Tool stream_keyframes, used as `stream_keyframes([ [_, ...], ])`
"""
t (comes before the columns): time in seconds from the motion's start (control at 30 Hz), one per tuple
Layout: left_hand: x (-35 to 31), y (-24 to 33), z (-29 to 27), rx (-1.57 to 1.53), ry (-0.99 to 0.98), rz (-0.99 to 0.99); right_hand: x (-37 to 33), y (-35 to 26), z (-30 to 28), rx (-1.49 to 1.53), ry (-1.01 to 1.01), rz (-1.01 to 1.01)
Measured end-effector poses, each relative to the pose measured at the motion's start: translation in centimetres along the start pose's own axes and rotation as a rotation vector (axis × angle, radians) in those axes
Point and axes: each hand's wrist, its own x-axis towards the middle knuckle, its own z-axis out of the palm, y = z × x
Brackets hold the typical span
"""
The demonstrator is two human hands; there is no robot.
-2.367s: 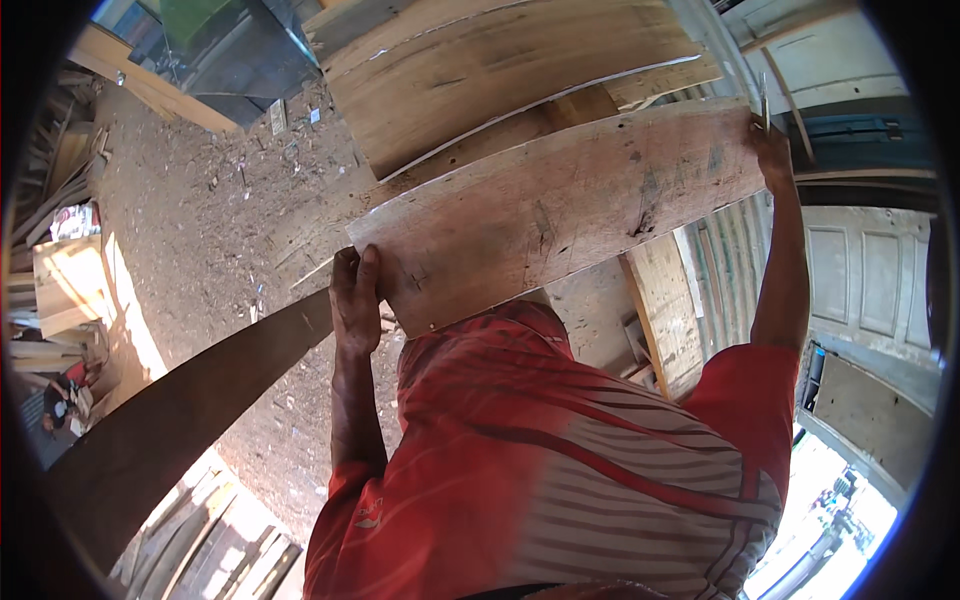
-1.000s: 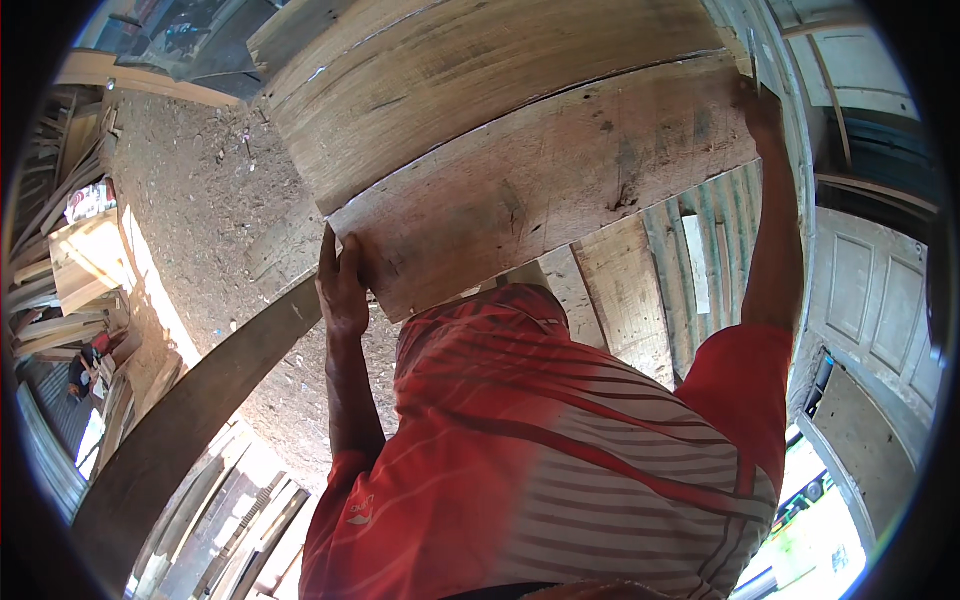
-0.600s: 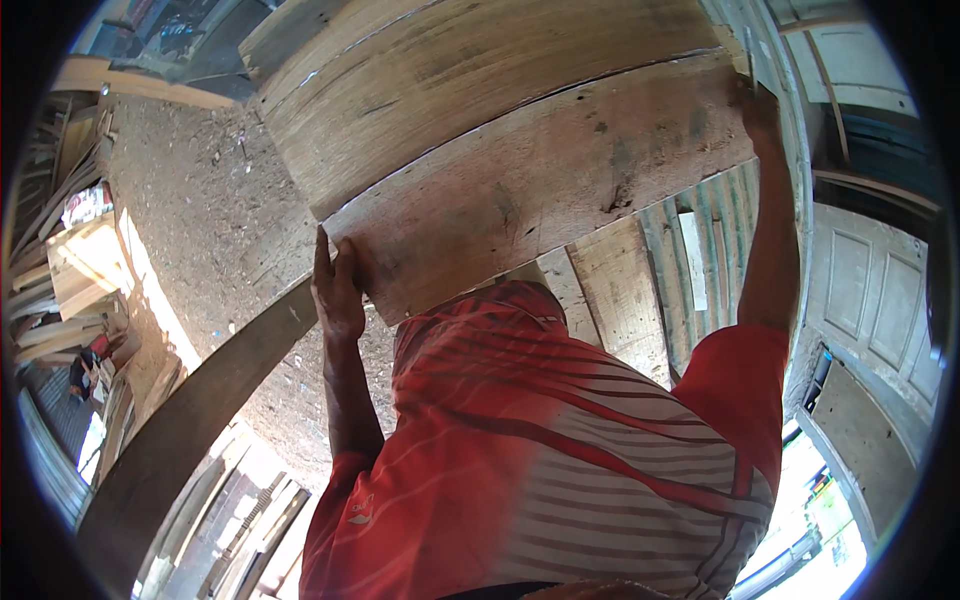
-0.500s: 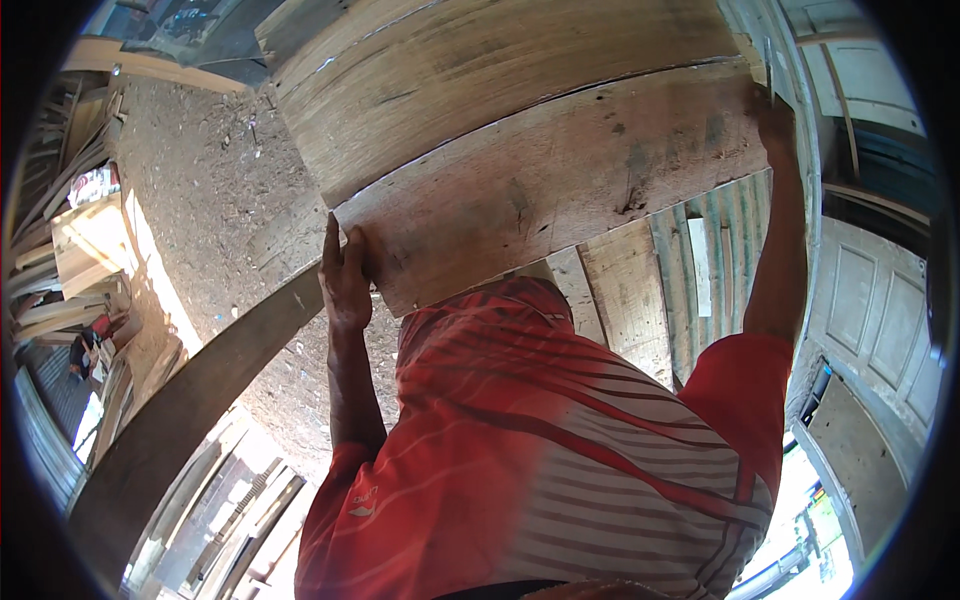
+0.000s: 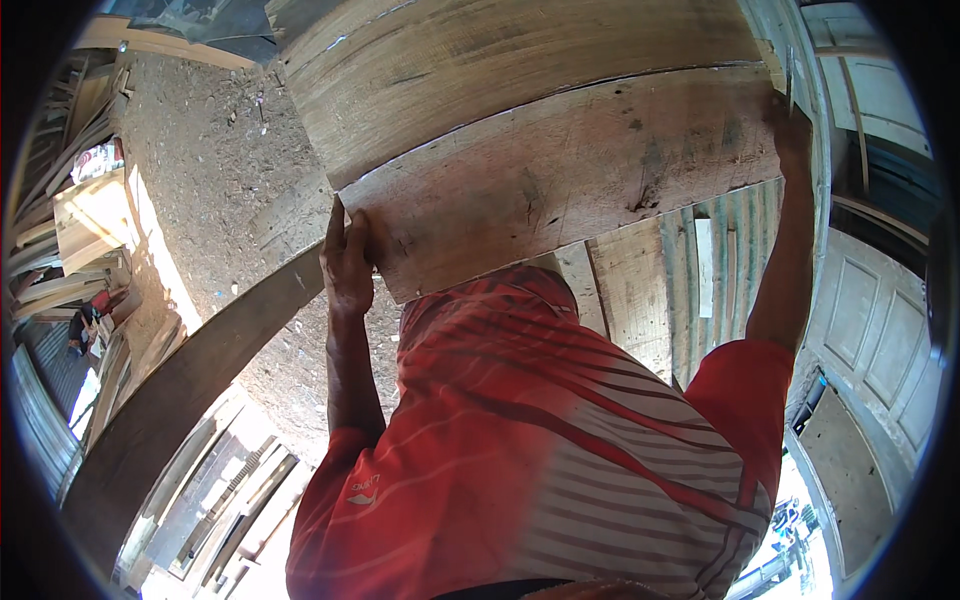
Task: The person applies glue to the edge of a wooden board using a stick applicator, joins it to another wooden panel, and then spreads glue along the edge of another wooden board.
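Observation:
A wide, weathered wooden board [image 5: 560, 175] lies crosswise in front of my body, its near edge close to my shirt. My left hand [image 5: 348, 262] is closed around its left end, fingers along the end edge. At the far right, my right hand [image 5: 788, 130] grips the other end; its fingertips are dark and partly hidden. Beyond it, a second wooden board [image 5: 540, 75] lies edge to edge with the first, a thin dark seam with pale patches running between them. A thin upright metal piece [image 5: 790, 80] stands beside my right hand.
A long curved-looking plank [image 5: 190, 385] stretches from near my left hand toward the lower left. Dirt floor with wood scraps [image 5: 215, 180] lies left. Stacked lumber [image 5: 75, 250] lines the far left. Below the board are corrugated sheeting [image 5: 735, 260] and planks; a panelled door [image 5: 875, 310] stands right.
The whole view has shifted slightly. Both hands keep their hold on the board's ends, and no clear movement shows between the two boards.

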Motion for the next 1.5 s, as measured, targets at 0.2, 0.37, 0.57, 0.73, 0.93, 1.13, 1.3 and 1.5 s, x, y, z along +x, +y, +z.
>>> stream_keyframes([
  [0.2,-0.3,-0.2,-0.6,0.079,-0.013,-0.041,-0.6,-0.9,0.5,-0.098,0.052,-0.024],
  [0.37,-0.3,-0.4,-0.6,0.109,-0.019,0.057,-0.1,-0.3,-0.1,-0.079,0.039,-0.06],
  [0.57,-0.8,2.0,0.6,-0.045,0.056,-0.042,-0.4,-0.7,0.2,0.049,0.033,0.009],
  [0.73,-0.5,1.2,-0.4,0.155,0.003,-0.083,-0.1,-0.9,0.5,-0.132,0.103,0.053],
  [0.93,-0.6,1.7,0.2,0.054,0.028,-0.121,-0.1,-1.1,0.8,-0.02,0.093,0.016],
  [1.13,-0.4,0.7,-0.1,0.042,-0.008,-0.059,0.2,-1.0,0.6,-0.103,0.106,0.072],
  [1.3,-0.4,0.5,0.7,0.023,0.041,0.06,0.1,-1.0,1.1,-0.045,0.1,0.026],
  [1.5,0.0,0.3,0.7,0.003,0.021,0.009,0.3,-1.0,0.9,-0.03,0.103,0.019],
])
